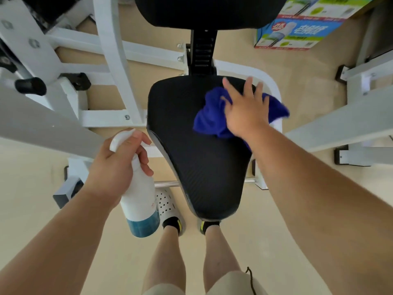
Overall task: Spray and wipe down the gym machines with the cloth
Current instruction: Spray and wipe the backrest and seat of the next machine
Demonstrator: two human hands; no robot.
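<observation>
We stand over the white machine frame (110,39), whose bars spread to both sides of us. Its black seat (197,156) lies straight ahead. The seat's long axis runs from the narrow end by our legs up to the broad end under the back pad (208,11).

The blue cloth (210,116) sits bunched on the far right part of the seat, close to the right edge, with one corner hanging over it. The rest of the seat stretches left of the cloth and back toward us, so we judge the coming stroke should pull that way, along the seat's length.

The spray bottle (140,194) hangs upright just off the seat's left edge, over the floor, not touching the seat. We cannot tell exactly where its nozzle points.

Our right hand (244,111) lies flat on the cloth and is the nearer hand for wiping. Its fingers (247,86) are spread and straight, pointing away from us and pressing the cloth down rather than gripping it. Our left hand (114,165) holds the bottle by its neck, with its fingers (144,160) curled round it below the spray head.
</observation>
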